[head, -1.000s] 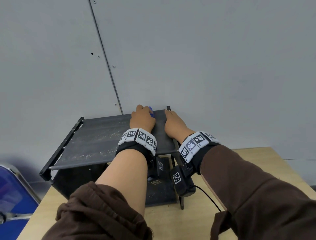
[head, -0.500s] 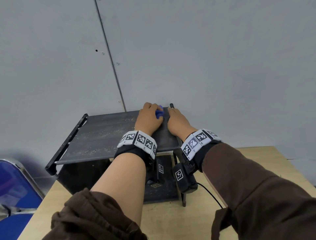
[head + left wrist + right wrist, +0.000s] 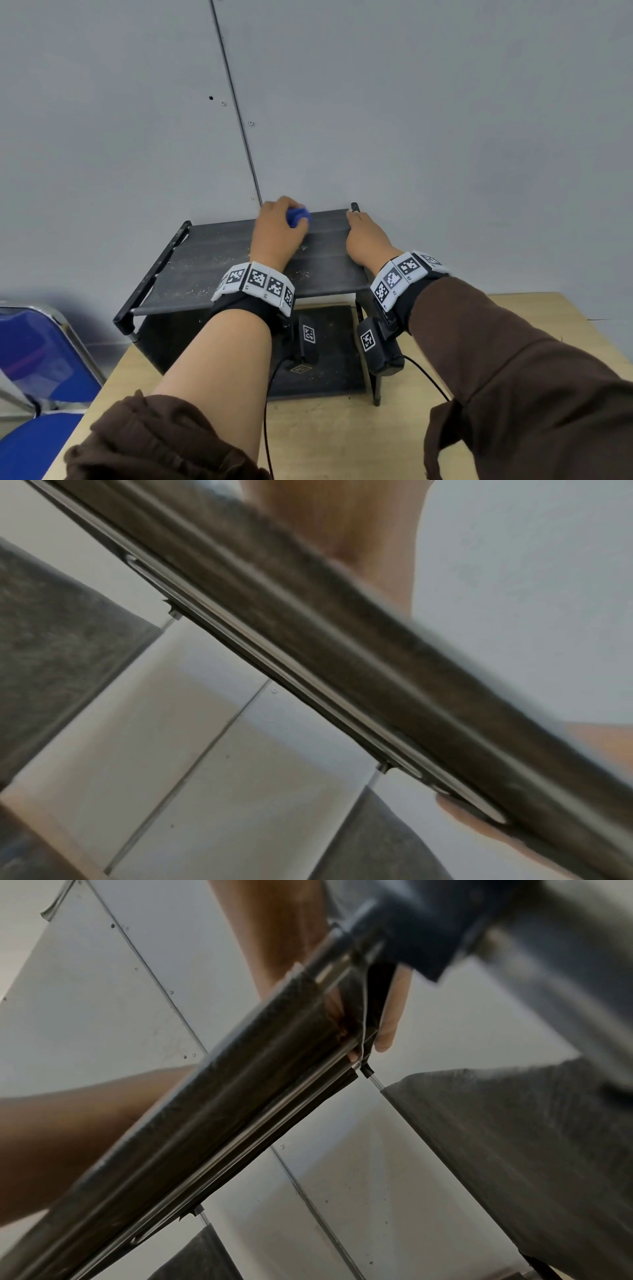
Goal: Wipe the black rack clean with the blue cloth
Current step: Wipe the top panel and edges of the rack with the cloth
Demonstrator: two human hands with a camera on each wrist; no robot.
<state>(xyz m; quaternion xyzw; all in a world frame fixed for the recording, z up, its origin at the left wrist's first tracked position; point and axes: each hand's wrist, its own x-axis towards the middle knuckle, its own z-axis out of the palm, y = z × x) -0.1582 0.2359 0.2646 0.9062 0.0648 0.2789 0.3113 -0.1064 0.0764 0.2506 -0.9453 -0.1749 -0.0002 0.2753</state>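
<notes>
The black rack stands on a wooden table, its top shelf dusted with pale crumbs toward the front. At the back middle of that shelf my left hand grips the bunched blue cloth and presses it down. My right hand holds the shelf's right edge near the back corner. In the right wrist view its fingers curl round the rack's rail. The left wrist view shows only the blurred shelf edge from below; the cloth is hidden there.
A grey panelled wall rises directly behind the rack. The wooden table extends in front and to the right. A blue chair with a metal frame sits at the lower left. The rack's lower shelf lies beneath my wrists.
My left hand has slid the blue cloth leftward along the back of the top shelf, away from my right hand. The right hand has stayed on the right edge.
</notes>
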